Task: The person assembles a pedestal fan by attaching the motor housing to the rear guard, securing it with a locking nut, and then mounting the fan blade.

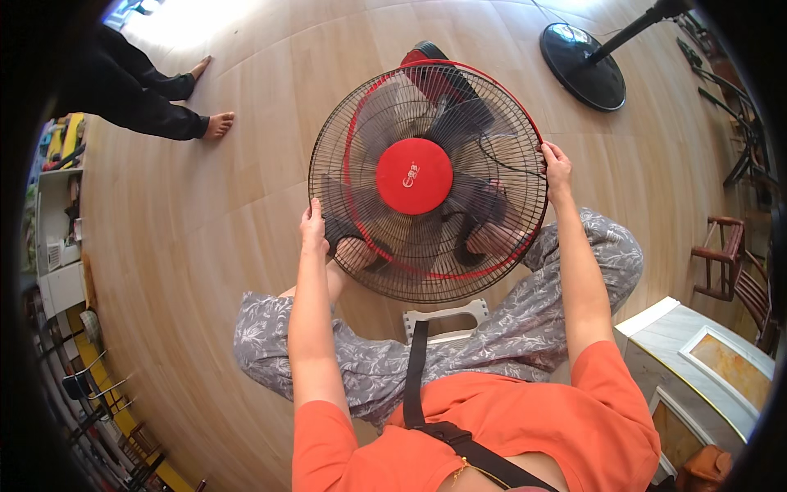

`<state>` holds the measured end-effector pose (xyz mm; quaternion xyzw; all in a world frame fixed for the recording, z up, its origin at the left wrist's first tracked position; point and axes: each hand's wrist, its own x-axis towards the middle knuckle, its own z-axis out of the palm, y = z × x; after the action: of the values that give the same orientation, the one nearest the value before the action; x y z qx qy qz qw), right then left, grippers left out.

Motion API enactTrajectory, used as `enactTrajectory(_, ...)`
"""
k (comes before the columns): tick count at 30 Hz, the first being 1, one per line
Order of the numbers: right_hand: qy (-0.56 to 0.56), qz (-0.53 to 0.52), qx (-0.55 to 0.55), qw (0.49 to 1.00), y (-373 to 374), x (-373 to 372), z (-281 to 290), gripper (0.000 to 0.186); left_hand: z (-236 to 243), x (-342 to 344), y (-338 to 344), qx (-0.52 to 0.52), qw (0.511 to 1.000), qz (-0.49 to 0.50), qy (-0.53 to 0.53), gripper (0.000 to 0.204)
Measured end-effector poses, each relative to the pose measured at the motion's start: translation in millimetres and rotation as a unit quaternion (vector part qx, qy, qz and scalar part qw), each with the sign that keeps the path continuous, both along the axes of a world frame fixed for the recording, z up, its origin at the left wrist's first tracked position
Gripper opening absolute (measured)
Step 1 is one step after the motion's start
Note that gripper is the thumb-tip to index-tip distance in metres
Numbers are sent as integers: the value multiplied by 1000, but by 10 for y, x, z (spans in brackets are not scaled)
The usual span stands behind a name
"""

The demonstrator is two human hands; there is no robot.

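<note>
A round black wire fan grille (352, 271) with a red centre cap (434, 176) is in front of me at about knee height. My left hand (313, 230) grips its left edge. On the opposite side, slightly farther away, my right hand (557, 174) has its fingers closed around the rim. Grey see-through fan blades (377, 111) show behind the wires, with a red ring (500, 80) offset from the grille's outline. Beyond the far edge pokes a black and red fan part (422, 53). Whether the grille is fastened to the fan cannot be told.
A small white stool (471, 309) stands between my legs. Another person's bare feet (220, 125) are on the wooden floor at far left. A round black stand base (574, 70) sits at far right. Nearer right are a wooden chair (719, 256) and a marble-look cabinet (697, 361).
</note>
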<state>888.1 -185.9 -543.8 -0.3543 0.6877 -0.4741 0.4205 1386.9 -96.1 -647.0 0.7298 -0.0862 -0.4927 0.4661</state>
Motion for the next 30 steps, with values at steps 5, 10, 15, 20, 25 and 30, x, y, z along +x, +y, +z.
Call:
enactTrajectory(5,-5,14,-8,1000,-6,-39,-81,21,-27,-32,-2,13,1000,12,-14,49)
enactTrajectory(10,-16,22,-9,1000,-17,-75,-141,22,-79,23,-4,27,1000,5,-15,49)
enactTrajectory(15,-11,10,-8,1000,-17,-42,-125,23,-87,69,-10,16,1000,5,-20,49)
enactTrajectory(20,15,5,5,1000,-1,-89,-109,24,60,-87,-23,23,1000,5,-18,47)
enactTrajectory(25,-37,13,9,999,-17,-56,-147,26,163,-24,-1,30,999,-19,15,57)
enactTrajectory(30,29,38,-17,999,-17,-138,-205,29,180,-81,-18,46,999,-26,7,64)
